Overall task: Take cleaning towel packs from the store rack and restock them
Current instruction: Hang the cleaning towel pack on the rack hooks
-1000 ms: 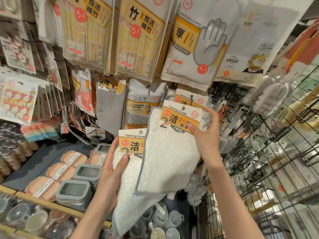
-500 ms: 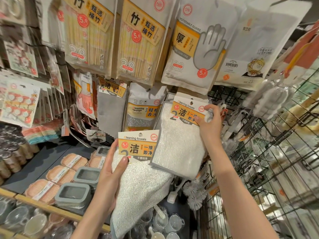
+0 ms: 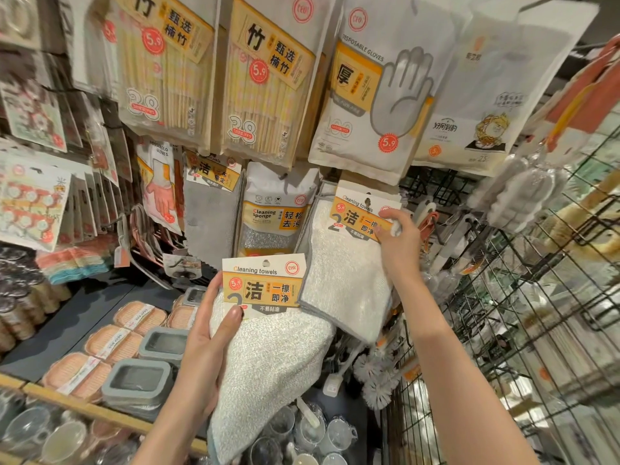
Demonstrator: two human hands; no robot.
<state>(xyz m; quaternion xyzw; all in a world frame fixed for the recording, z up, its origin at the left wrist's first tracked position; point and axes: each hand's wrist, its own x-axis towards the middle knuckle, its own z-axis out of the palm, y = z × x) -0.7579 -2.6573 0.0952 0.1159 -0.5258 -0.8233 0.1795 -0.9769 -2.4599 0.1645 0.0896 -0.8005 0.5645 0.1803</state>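
Note:
My left hand grips a white cleaning towel pack with a yellow "Cleaning towels" header card, held low in front of the rack. My right hand pinches the header card of a second white towel pack, raised against the rack just under the disposable gloves pack. That second pack's header sits at the level of the hanging row beside the cleaning sponge pack. Whether its hole is on a hook is hidden.
Chopstick packs hang above. A grey cloth pack and rubber gloves hang left of the sponges. Grey-lidded containers and orange boxes sit on the shelf below. A black wire rack with brushes stands at the right.
My right hand has carried its towel pack up and back toward the rack, away from the pack in my left hand. My left hand has stayed nearly still.

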